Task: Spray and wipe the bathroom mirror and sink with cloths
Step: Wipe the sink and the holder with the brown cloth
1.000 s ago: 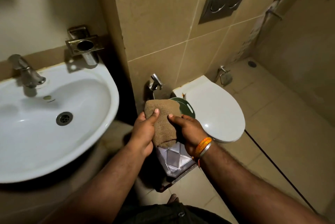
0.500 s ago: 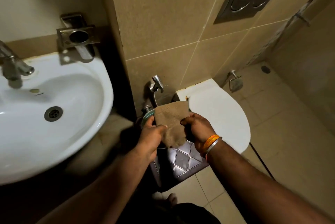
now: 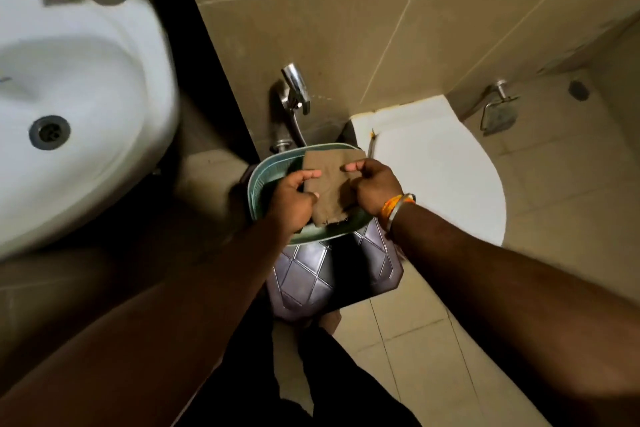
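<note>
A brown cloth (image 3: 330, 181) is stretched between both hands over a green basin (image 3: 266, 170). My left hand (image 3: 292, 200) pinches its left edge and my right hand (image 3: 374, 186), with orange and silver bangles at the wrist, pinches its right edge. The white sink (image 3: 86, 108) with its round drain (image 3: 49, 132) fills the upper left, blurred. The mirror is out of view.
The green basin rests on a dark stool with a diamond pattern (image 3: 311, 281). A chrome hand spray (image 3: 294, 91) hangs on the tiled wall behind it. The white toilet lid (image 3: 440, 167) is at the right, and a metal holder (image 3: 498, 111) is mounted beyond it.
The view has tilted down and moved closer. Both hands have lowered the cloth over the green basin and spread it flatter between them.
</note>
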